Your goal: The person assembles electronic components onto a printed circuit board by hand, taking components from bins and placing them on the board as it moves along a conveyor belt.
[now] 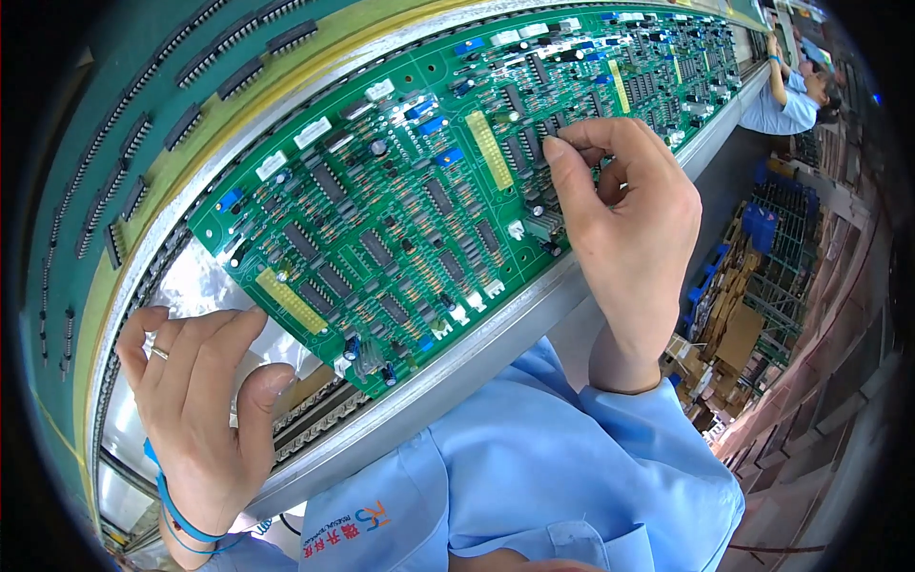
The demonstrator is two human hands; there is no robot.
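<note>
A long green circuit board (410,324) lies slantwise across the conveyor, crowded with black chips, resistors, blue blocks and pale yellow connectors. My right hand (629,186) is over its middle, fingers curled and thumb close to the forefinger beside a black chip (516,153). Whatever may be between those fingertips is hidden. At the board's left end, my left hand (195,381) is open, with a ring on one finger and a blue strap around the wrist. Its fingers are bent and apart, the forefinger near a yellow pin connector (291,299). Nothing shows in this hand.
Along the far side runs a green surface (124,57) with rows of black chips. The conveyor's metal rail (534,305) borders the near side. At the right are stacked cardboard (739,329) and blue crates (760,226). Another person (791,100) in light blue works at the far right.
</note>
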